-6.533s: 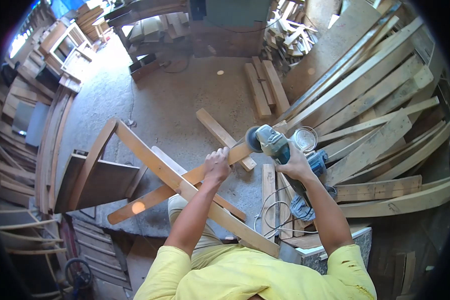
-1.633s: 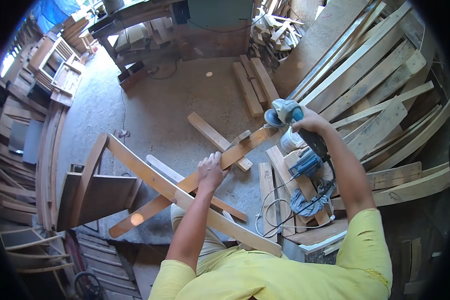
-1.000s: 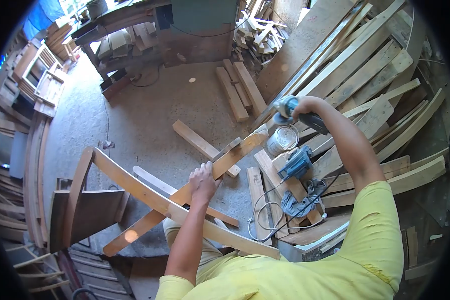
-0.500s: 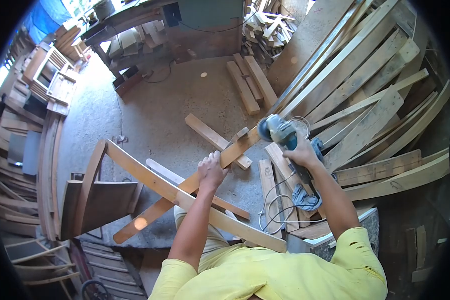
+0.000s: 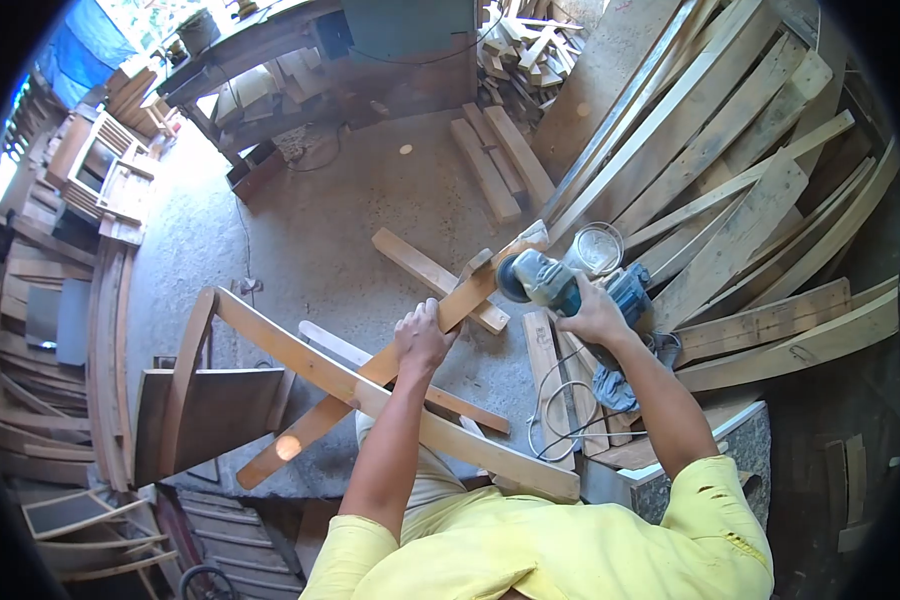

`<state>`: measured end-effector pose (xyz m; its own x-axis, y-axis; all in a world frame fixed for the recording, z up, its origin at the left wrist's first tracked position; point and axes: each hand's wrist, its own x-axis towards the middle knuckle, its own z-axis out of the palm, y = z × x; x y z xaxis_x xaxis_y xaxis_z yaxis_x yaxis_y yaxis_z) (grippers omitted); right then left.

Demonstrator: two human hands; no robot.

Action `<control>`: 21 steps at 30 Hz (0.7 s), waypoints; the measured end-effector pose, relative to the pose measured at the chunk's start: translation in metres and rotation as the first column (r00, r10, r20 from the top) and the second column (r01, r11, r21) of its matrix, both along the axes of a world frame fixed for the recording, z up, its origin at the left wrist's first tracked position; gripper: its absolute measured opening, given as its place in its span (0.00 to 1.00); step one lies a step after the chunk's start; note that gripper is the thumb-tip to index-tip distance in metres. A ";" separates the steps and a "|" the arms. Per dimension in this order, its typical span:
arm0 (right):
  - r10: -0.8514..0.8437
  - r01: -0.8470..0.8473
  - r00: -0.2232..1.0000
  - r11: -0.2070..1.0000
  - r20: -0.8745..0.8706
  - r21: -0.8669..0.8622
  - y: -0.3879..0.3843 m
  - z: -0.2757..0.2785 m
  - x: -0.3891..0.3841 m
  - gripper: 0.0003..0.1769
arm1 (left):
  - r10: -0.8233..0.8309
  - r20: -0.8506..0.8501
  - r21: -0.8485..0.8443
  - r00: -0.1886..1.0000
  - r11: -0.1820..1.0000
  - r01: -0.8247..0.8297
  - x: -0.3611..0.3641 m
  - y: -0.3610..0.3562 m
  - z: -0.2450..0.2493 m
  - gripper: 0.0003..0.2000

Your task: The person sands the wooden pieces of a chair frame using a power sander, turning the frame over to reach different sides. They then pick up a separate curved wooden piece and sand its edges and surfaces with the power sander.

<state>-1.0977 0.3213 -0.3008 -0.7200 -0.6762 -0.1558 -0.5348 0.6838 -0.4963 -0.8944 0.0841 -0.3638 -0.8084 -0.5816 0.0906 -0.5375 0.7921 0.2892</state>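
Observation:
My left hand [image 5: 425, 338] is closed around a long wooden slat [image 5: 473, 291] of a curved chair-like frame, pressing it from above. My right hand [image 5: 598, 320] grips an angle grinder [image 5: 547, 280] by its body. The grinder's round disc is at the slat's far part, apparently touching it, a short way beyond my left hand. A curved rail [image 5: 300, 350] of the same frame crosses the slat in front of my body. The underside of the disc is hidden.
A small wood block [image 5: 476, 264] and a loose beam [image 5: 410, 262] lie by the slat. A white tub [image 5: 597, 248] stands beyond the grinder. Its cord [image 5: 540, 395] loops over boards at right. Long planks [image 5: 730, 250] lean at the right; a workbench [image 5: 400, 70] stands behind.
My right hand has moved the grinder left and slightly down along the slat, nearer my left hand. The white tub and the slat's pale end now show more. My left hand keeps its hold.

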 end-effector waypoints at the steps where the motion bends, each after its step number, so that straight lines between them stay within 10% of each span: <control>1: -0.050 0.050 0.999 0.999 0.002 -0.022 0.002 -0.003 -0.007 0.53 | -0.001 -0.001 0.004 1.000 1.000 0.001 0.000 0.000 0.000 0.24; 6: -0.271 0.272 0.962 0.962 0.043 -0.007 0.004 0.008 -0.047 0.52 | -0.006 -0.013 -0.008 1.000 1.000 0.006 -0.001 0.002 -0.001 0.23; 12: -0.025 0.024 0.999 0.999 0.028 0.030 -0.005 0.022 0.009 0.49 | -0.009 -0.015 -0.010 1.000 1.000 0.009 0.000 0.003 0.002 0.22; 21: -0.215 0.215 0.976 0.976 0.015 -0.016 -0.007 0.009 -0.059 0.48 | -0.016 -0.056 -0.011 0.998 1.000 0.015 0.002 0.001 -0.005 0.22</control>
